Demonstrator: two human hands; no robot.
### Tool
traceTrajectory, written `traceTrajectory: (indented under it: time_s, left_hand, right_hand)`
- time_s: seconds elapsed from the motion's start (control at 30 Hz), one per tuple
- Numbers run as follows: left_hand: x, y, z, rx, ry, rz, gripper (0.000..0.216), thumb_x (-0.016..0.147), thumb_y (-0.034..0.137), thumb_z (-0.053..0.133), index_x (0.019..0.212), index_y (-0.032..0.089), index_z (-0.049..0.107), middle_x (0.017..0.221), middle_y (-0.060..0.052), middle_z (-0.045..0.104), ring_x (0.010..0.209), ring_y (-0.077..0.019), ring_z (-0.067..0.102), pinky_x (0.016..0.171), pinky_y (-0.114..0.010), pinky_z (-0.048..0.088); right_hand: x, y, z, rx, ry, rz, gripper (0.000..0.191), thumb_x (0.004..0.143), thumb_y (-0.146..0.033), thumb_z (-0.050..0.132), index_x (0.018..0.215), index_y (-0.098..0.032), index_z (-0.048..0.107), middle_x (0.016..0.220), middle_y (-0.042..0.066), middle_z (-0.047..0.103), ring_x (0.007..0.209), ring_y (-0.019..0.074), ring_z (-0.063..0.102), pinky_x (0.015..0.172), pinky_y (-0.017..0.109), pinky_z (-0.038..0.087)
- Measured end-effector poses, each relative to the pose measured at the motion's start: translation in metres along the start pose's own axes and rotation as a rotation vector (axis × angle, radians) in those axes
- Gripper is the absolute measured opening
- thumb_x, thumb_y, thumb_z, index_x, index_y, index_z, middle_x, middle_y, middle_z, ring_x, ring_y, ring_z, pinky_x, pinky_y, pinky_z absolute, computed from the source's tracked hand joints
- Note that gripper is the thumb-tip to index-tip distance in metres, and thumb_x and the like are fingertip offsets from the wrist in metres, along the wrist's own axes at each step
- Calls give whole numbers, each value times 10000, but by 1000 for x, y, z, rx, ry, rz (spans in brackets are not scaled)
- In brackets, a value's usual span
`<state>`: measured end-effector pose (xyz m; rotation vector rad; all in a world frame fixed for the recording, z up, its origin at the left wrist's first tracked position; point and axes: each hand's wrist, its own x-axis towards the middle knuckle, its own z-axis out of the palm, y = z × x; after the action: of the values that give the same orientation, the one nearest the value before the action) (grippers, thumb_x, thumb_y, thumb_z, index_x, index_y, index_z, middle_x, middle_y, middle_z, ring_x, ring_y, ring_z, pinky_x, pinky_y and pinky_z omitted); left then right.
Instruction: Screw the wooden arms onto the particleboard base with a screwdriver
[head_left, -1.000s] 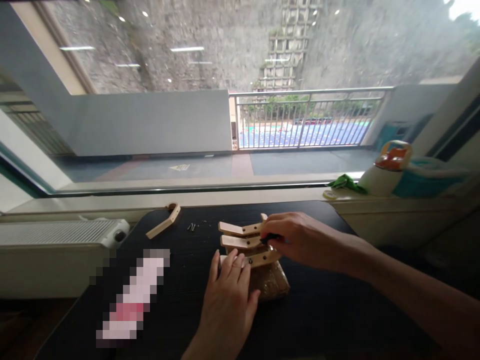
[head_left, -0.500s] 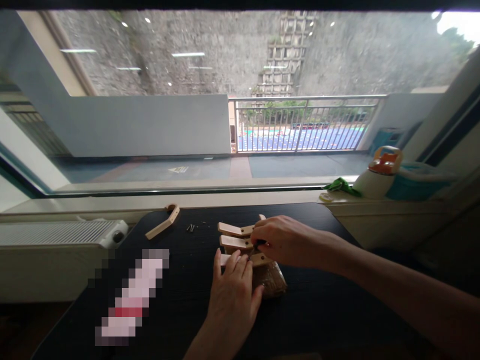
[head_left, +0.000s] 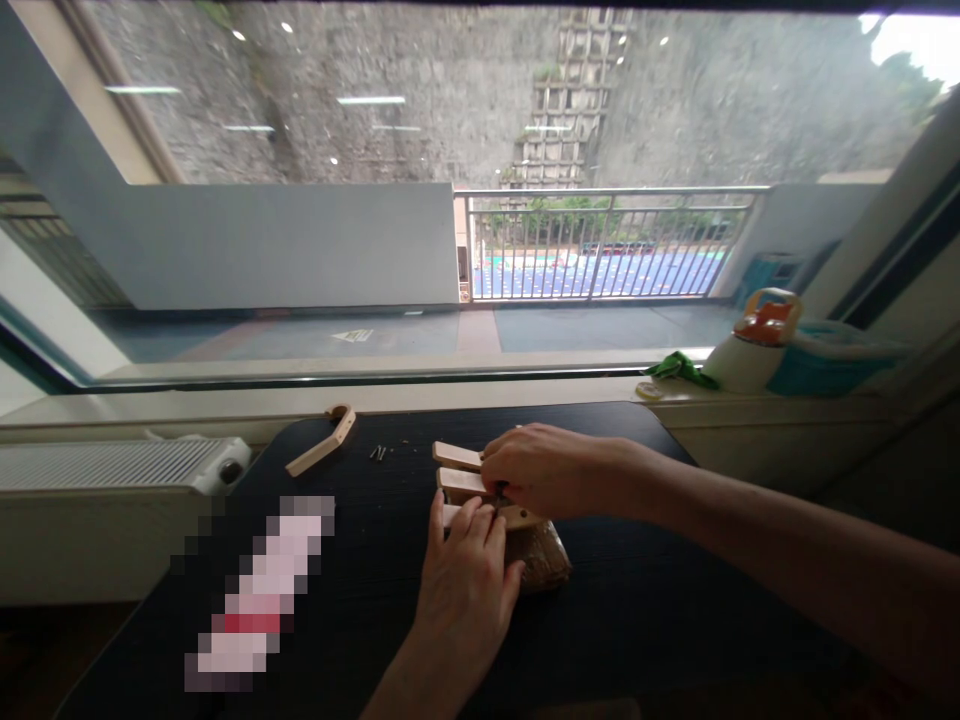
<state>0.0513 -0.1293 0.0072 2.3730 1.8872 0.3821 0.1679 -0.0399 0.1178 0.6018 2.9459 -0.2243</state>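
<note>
Block (head_left: 546,562) in shiny brown wrapping sits mid-table, taken as the clock's centre; three angled wooden pieces (head_left: 461,483) lie side by side from it toward 11 o'clock, the nearest apparently propped on it, which would lift that piece off the table (head_left: 637,640); the left hand (head_left: 466,570), at 8 o'clock, has its grip unclenched, fingers spread over the nearest piece and thumb by the block, likely to steady both; the right hand (head_left: 540,470), at 12 o'clock, has its grip pinched on a small dark tool (head_left: 500,490), mostly hidden by the fingers and held low near the wood, perhaps for control; a loose wooden hook (head_left: 322,445) and a few screws (head_left: 377,453) lie at 10 o'clock, the screws nearer, seemingly set aside to leave both hands room; at 9 o'clock a pixelated pinkish item (head_left: 259,590) cannot be made out; a green cloth (head_left: 681,370) and an orange-topped jug (head_left: 750,352) occupy the windowsill (head_left: 420,397) toward 1 o'clock, off the table.
</note>
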Motion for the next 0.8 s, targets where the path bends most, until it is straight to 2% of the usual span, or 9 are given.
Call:
traceTrajectory:
  time_s: [0.17, 0.37, 0.6, 0.8]
  left_hand:
    - [1, 1, 2, 6, -24, -22, 378, 832, 292, 469, 1171, 159, 571, 1249, -121, 560, 1225, -259, 433, 1102, -559, 111]
    - [2, 1, 2, -10, -16, -23, 357, 846, 265, 439, 1160, 161, 572, 1218, -117, 572, 1209, -259, 444, 1089, -569, 129]
    - [2, 2, 5, -15, 9, -9, 356, 843, 258, 441, 1164, 162, 562, 1221, -121, 567, 1198, -263, 452, 1080, -580, 138]
    - [0, -9, 0, -62, 75, 32, 288, 802, 220, 515, 1080, 198, 584, 1199, -80, 586, 1199, -252, 454, 1085, -568, 144]
  right_hand:
    - [14, 4, -4, -13, -76, -33, 280, 688, -76, 509, 899, -161, 673, 920, 69, 661, 836, 164, 576, 677, 238, 384]
    - [22, 9, -2, -41, -43, -52, 255, 688, -109, 521, 887, -163, 673, 919, 67, 660, 796, 163, 575, 622, 245, 368]
    - [21, 2, -4, -158, -52, 140, 191, 736, -209, 511, 825, -167, 675, 799, 76, 681, 748, 205, 618, 583, 267, 382]
    - [17, 0, -6, -181, -58, 172, 229, 701, -222, 541, 885, -177, 668, 840, 81, 686, 782, 238, 632, 572, 281, 407]
